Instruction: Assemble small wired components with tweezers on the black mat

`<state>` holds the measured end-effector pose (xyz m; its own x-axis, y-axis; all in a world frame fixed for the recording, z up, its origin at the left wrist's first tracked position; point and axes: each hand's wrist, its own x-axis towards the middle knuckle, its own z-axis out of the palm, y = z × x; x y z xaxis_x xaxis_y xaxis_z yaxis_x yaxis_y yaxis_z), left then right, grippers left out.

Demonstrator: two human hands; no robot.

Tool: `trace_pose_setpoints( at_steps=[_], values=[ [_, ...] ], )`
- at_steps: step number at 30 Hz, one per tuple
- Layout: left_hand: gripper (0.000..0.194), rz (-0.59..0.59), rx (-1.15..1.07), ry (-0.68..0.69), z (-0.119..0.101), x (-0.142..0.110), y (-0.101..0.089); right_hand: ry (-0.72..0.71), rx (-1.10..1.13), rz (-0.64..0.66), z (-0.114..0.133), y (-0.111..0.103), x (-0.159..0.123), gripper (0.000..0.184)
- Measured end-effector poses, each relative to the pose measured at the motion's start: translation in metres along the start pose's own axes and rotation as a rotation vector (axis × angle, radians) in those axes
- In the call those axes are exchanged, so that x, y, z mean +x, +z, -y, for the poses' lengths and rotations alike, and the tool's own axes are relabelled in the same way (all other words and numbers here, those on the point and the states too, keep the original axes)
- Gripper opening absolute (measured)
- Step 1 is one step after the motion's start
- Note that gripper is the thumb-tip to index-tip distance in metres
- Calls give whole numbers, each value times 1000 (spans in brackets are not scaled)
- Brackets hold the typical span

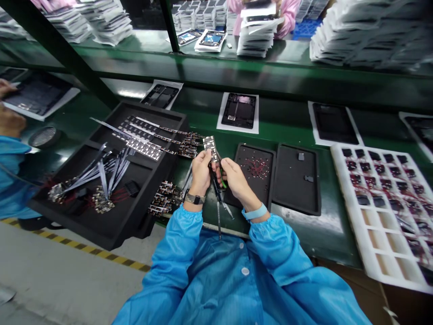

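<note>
My left hand (201, 175) is closed around a strip of small circuit boards (209, 145), whose light, patterned end sticks up past the fingertips. Dark, thin strips (218, 214) hang down below the two hands, towards my lap. Right beside it, my right hand (236, 180) is closed with thumb and fingers pinched together. A narrow green piece (222, 177) shows by those fingers; what exactly they grip is hidden. To the left, more board strips with flat ribbon cables (144, 144) lie across a black foam tray (142, 192).
Two shallow black trays sit to the right, one holding small red-wired parts (256, 168), the other (294, 189) two small dark pieces. A white foam compartment tray (370, 246) stands far right. Tablet housings (240, 110) line the conveyor. A co-worker's sleeve (13, 176) is at left.
</note>
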<state>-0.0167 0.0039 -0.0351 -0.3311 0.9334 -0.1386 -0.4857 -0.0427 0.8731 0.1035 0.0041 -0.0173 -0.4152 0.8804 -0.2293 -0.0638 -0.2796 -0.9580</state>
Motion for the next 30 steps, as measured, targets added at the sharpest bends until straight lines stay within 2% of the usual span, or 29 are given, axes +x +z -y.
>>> trace_pose_setpoints(
  at_steps=[3,8,13,20,30],
  values=[
    [47,41,-46,-19,0,2,-3,32,95,36,-2,-2,3,42],
    [48,33,25,15,0,0,-4,-51,-101,-76,-5,-4,13,41],
    [50,27,58,47,2,-4,0,-101,-182,-111,-2,-7,18,38],
    [49,18,88,67,7,-4,-2,-113,-244,-136,-6,-9,22,33],
    [49,3,135,68,5,-6,-3,-59,-271,-143,-9,-12,25,31]
  ],
)
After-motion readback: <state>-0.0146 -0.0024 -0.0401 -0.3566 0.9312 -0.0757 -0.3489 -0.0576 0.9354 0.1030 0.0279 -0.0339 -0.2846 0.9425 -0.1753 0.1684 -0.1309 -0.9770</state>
